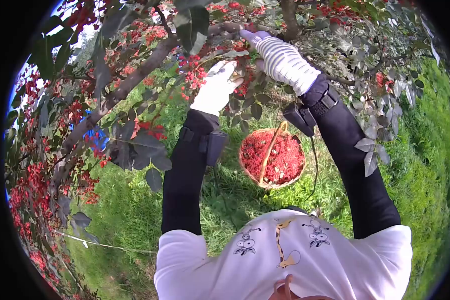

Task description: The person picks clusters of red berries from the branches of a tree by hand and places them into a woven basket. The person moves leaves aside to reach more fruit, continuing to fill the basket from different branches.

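Note:
My left hand [217, 86], in a white glove, is raised among the leaves with its fingers curled beside a cluster of red berries [243, 86]. What lies between those fingers is hard to make out. Another red berry cluster [195, 76] hangs at the outer side of this hand. My right hand [285, 59] wears a white glove with grey stripes and reaches up to a thick branch [225, 28]. Its fingertips are at the branch, partly bent, and its thumb points down toward the berries; the grip itself is hidden.
Below my hands, a round wicker basket [241, 159] with an arched handle stands on the grass [117, 215], full of red berries. A long limb [130, 82] slants down on the left, with many berry clusters. A pale cord [110, 246] crosses the lower left. Cables hang from both wrist devices.

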Action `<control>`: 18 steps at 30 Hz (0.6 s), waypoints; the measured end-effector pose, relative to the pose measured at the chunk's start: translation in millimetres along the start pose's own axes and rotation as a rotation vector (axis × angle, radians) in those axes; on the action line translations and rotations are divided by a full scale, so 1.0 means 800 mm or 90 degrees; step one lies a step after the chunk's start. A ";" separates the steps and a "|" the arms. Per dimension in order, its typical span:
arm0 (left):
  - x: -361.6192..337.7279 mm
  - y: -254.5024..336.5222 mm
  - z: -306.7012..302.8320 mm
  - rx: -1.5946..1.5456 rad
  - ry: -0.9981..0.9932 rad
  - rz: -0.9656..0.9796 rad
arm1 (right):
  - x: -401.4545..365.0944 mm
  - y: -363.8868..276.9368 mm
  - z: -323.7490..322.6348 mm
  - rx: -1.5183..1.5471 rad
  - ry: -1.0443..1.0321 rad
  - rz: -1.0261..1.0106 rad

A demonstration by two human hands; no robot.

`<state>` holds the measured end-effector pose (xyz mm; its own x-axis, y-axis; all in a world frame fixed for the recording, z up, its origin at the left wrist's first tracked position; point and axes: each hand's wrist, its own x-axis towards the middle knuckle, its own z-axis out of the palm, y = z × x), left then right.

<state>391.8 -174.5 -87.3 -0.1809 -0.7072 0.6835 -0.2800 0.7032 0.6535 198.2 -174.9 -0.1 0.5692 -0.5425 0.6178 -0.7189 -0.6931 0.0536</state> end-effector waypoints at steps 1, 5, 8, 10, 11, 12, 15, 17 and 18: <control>0.000 0.007 -0.008 0.461 0.008 0.201 | 0.006 -0.002 0.004 -0.033 -0.007 -0.040; 0.004 0.005 -0.006 -0.256 0.083 -0.183 | 0.024 -0.010 0.009 -0.207 -0.029 -0.038; 0.007 0.027 0.008 -0.285 0.133 -0.248 | 0.027 -0.003 0.027 -0.175 0.084 -0.061; 0.007 0.026 0.016 -0.173 0.159 -0.213 | 0.024 0.000 0.030 -0.125 0.161 -0.079; 0.007 0.008 0.018 -0.084 0.164 -0.176 | 0.024 0.002 0.031 -0.088 0.133 -0.074; 0.007 -0.012 0.019 0.004 0.167 -0.141 | 0.023 0.004 0.034 -0.049 0.105 -0.068; 0.001 -0.029 0.028 0.170 0.206 -0.080 | 0.015 0.008 0.040 0.054 0.127 -0.058; 0.002 -0.023 0.034 0.235 0.187 -0.107 | 0.014 0.007 0.042 0.066 0.150 -0.054; 0.000 -0.018 0.039 0.232 0.221 -0.071 | 0.013 0.005 0.044 0.023 0.166 -0.066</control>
<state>366.3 -186.9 -106.7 0.1755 -0.6669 0.7242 -0.6016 0.5096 0.6151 215.4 -199.9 -21.3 0.5135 -0.3311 0.7916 -0.6451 -0.7573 0.1018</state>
